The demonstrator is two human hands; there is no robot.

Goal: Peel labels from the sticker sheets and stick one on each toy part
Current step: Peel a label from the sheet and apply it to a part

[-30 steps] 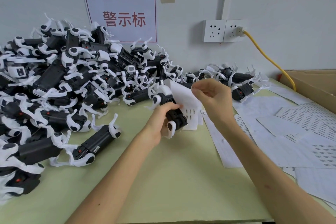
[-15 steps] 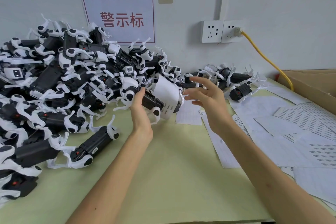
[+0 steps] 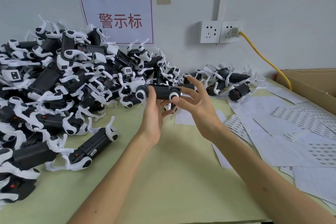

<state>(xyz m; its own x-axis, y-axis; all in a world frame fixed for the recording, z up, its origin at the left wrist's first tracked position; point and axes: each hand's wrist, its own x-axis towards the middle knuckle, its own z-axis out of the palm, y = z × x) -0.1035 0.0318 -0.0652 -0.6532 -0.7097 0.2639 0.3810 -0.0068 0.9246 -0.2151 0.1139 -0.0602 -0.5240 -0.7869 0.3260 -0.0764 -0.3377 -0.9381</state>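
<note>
Toy part [image 3: 160, 92]: sat at frame centre, gripped by left hand [image 3: 153, 114], fingers curled round it.
Right hand [image 3: 198, 109]: fingers spread wide, thumb touched toy's white end.
Risk: one-hand hold looked loose; toy could slip into pile [image 3: 63, 82] at left.

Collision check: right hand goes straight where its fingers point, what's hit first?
Likely the toy part held by the left hand, just ahead of the right hand; beyond, the toy pile. Depth unclear.

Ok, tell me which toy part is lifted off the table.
The black toy part with white ends, held level in the left hand in front of the pile. Every other one lies in the pile or loose on the table.
</note>
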